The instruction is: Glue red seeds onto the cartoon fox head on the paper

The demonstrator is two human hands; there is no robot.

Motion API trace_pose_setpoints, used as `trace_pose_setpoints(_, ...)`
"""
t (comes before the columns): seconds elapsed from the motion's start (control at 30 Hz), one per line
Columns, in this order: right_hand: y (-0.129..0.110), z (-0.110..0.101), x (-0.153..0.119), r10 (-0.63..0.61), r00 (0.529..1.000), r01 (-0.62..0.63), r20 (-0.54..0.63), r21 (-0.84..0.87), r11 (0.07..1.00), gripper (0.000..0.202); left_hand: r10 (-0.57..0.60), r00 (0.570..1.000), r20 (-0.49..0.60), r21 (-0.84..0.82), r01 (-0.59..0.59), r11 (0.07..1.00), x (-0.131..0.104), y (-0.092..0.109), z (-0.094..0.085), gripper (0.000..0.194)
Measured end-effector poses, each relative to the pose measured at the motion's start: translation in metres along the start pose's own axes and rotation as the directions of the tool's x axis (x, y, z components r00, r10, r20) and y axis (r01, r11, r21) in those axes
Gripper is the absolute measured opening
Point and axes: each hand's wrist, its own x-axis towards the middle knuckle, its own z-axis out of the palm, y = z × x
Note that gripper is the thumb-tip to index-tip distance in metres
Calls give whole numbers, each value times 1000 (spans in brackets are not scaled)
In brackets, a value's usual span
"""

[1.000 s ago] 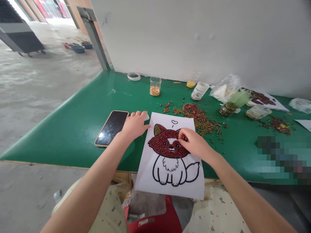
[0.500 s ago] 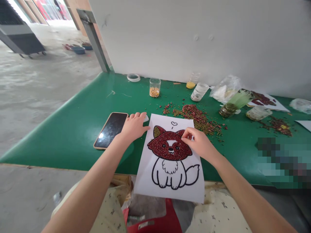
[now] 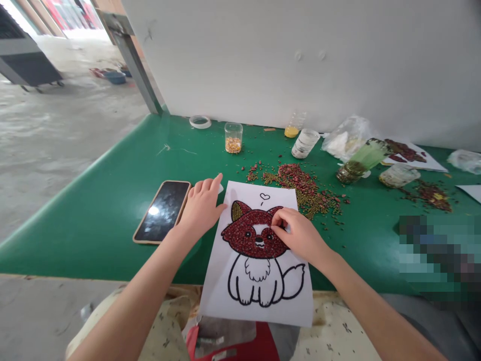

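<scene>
The sheet (image 3: pixel 259 273) is lying on the green table (image 3: pixel 112 200), its lower edge hanging over the table's near side; the right hand (image 3: pixel 291 228) is hovering at the drawn animal's head with thumb and forefinger pressed together, though I cannot tell whether they are pinching a grain; the left hand (image 3: pixel 201 205) is spreading flat between phone (image 3: pixel 163 213) and sheet, thumb reaching the paper's edge; a brushing knuckle could be dislodging the red grains (image 3: pixel 240 230), and a knock to the overhang could be shifting everything; compared with half a second ago, the right fingertips are sitting nearer the white forehead patch, away from the ear.
</scene>
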Motion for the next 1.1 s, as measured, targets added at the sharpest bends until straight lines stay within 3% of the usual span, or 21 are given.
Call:
trace_pose_setpoints(0.13, 0, 2, 0, 15, 1000, -15, -12, 19, 1000, 12, 95, 993, -73, -20, -97, 995, -14, 15, 0, 72)
trace_pose_setpoints(0.4, -7, 0, 1, 79, 997, -79, -4, -22, 997, 11, 266, 962, -58, -52, -269, 962, -27, 16, 7, 44)
trace_pose_setpoints(0.57, -9, 1, 2, 123, 992, -123, -7, -16, 992, 12, 280, 958, -67, -37, -283, 958, -26, 14, 10, 41)
trace_pose_setpoints(0.77, -5, 1, 5, 111, 994, -110, -8, 92, 990, 13, 346, 938, -15, -8, -346, 938, -28, 13, 11, 59)
trace_pose_setpoints(0.9, 3, -7, 5, 153, 988, -153, 18, 178, 972, 9, 328, 945, -8, 20, -328, 944, -28, 12, 11, 59)
trace_pose_setpoints(1.1, 5, -12, 5, 159, 986, -148, -51, 175, 973, 8, 277, 961, -22, 41, -276, 960, -26, 11, 9, 54)
